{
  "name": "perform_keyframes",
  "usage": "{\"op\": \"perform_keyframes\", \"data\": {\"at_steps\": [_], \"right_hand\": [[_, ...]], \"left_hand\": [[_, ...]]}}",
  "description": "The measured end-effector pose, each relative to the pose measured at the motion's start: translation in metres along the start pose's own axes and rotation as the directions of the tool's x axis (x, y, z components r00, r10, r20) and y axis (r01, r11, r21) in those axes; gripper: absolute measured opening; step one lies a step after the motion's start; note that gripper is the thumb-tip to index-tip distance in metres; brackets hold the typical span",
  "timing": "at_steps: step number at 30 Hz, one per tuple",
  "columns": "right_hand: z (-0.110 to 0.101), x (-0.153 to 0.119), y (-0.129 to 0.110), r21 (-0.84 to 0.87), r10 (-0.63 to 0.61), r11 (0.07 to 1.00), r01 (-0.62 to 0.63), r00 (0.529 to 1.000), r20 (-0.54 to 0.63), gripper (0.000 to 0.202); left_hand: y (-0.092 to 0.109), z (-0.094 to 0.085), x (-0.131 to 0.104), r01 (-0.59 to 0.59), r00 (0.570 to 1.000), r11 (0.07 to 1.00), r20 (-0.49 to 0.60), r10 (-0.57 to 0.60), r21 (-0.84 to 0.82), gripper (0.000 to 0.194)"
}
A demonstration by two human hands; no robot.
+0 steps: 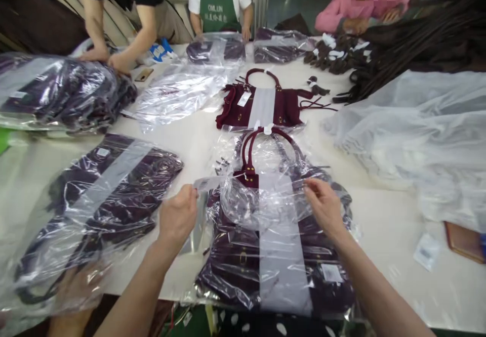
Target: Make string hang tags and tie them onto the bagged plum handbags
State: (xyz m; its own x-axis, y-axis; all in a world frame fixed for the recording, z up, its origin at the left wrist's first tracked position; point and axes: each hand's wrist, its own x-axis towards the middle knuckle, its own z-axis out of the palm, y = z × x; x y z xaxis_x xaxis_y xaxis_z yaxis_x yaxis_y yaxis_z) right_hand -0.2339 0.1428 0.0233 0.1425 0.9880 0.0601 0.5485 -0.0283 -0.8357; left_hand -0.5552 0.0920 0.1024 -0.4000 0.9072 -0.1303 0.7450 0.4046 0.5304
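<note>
A dark red handbag (250, 179) lies in front of me, partly inside a clear plastic bag (243, 208), with its handles sticking out at the top. A pale paper band (279, 246) runs down its middle. At its upper left, my left hand (177, 213) is closed in a pinch on a whitish hang tag (207, 182), which a thin string joins to the handle base. My right hand (322, 203) pinches the edge of the plastic at the upper right. Beneath lies more wrapped dark purple material, its layers hard to tell apart.
Another unwrapped handbag (288, 107) lies beyond. A wrapped handbag (125, 190) is at left, with another person's hand (78, 286) at it. Wrapped bags (68, 89) pile farther back. White sheets (429, 124), dark straps (410, 38) and a brown wallet-like item (465, 241) occupy the right. Several people stand around.
</note>
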Motion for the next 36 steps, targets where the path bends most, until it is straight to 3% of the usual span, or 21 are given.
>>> {"op": "perform_keyframes", "data": {"at_steps": [3,5,6,9,11,13,18,23,25,28,30,32,33,34,36], "right_hand": [[-0.052,-0.037,0.046,-0.313,-0.089,0.948,0.050,0.990,-0.111,0.040],[-0.075,-0.069,0.074,-0.473,-0.017,0.881,-0.030,0.995,-0.095,0.055],[-0.082,-0.085,0.086,-0.522,0.078,0.846,-0.106,0.994,-0.076,0.063],[-0.090,-0.122,0.110,-0.543,0.399,0.767,-0.343,0.917,-0.016,0.073],[-0.089,-0.132,0.116,-0.492,0.494,0.767,-0.412,0.869,0.043,0.069],[-0.089,-0.130,0.118,-0.446,0.519,0.784,-0.432,0.850,0.089,0.065],[-0.094,-0.113,0.119,-0.428,0.565,0.774,-0.467,0.814,0.133,0.062],[-0.099,-0.110,0.119,-0.480,0.618,0.707,-0.520,0.784,0.061,0.073],[-0.104,-0.109,0.117,-0.491,0.631,0.695,-0.526,0.773,0.066,0.070],[-0.120,-0.103,0.113,-0.484,0.641,0.708,-0.514,0.755,0.137,0.064],[-0.134,-0.097,0.112,-0.416,0.680,0.718,-0.559,0.690,0.248,0.058],[-0.147,-0.091,0.111,-0.277,0.740,0.655,-0.702,0.523,0.423,0.052],[-0.152,-0.087,0.110,-0.215,0.745,0.596,-0.774,0.432,0.509,0.050],[-0.156,-0.084,0.109,-0.158,0.728,0.531,-0.832,0.353,0.588,0.047],[-0.161,-0.080,0.105,-0.070,0.663,0.440,-0.895,0.271,0.698,0.043]], "left_hand": [[-0.019,0.019,-0.044,-0.146,0.989,0.981,0.029,0.143,0.127,0.050],[-0.035,0.039,-0.077,-0.223,0.975,0.959,0.058,0.216,0.173,0.069],[-0.044,0.049,-0.093,-0.227,0.973,0.952,0.086,0.213,0.204,0.072],[-0.072,0.077,-0.125,-0.090,0.973,0.960,0.231,0.028,0.264,0.066],[-0.087,0.091,-0.130,0.001,0.952,0.967,0.296,-0.080,0.257,0.065],[-0.098,0.098,-0.123,0.042,0.923,0.975,0.365,-0.121,0.218,0.063],[-0.099,0.089,-0.100,0.148,0.785,0.987,0.601,-0.153,0.059,0.050],[-0.067,0.058,-0.108,0.385,0.737,0.923,0.607,-0.297,-0.016,0.055],[-0.050,0.046,-0.114,0.497,0.695,0.860,0.646,-0.316,-0.114,0.054],[-0.031,0.035,-0.118,0.731,0.544,0.630,0.780,-0.310,-0.260,0.049],[-0.024,0.035,-0.120,0.859,0.413,0.434,0.867,-0.277,-0.271,0.046],[-0.022,0.039,-0.123,0.934,0.289,0.281,0.930,-0.226,-0.222,0.043],[-0.023,0.042,-0.126,0.948,0.259,0.241,0.945,-0.202,-0.208,0.041],[-0.025,0.045,-0.130,0.951,0.255,0.222,0.950,-0.182,-0.213,0.040],[-0.026,0.050,-0.141,0.930,0.324,0.235,0.932,-0.164,-0.282,0.039]]}}
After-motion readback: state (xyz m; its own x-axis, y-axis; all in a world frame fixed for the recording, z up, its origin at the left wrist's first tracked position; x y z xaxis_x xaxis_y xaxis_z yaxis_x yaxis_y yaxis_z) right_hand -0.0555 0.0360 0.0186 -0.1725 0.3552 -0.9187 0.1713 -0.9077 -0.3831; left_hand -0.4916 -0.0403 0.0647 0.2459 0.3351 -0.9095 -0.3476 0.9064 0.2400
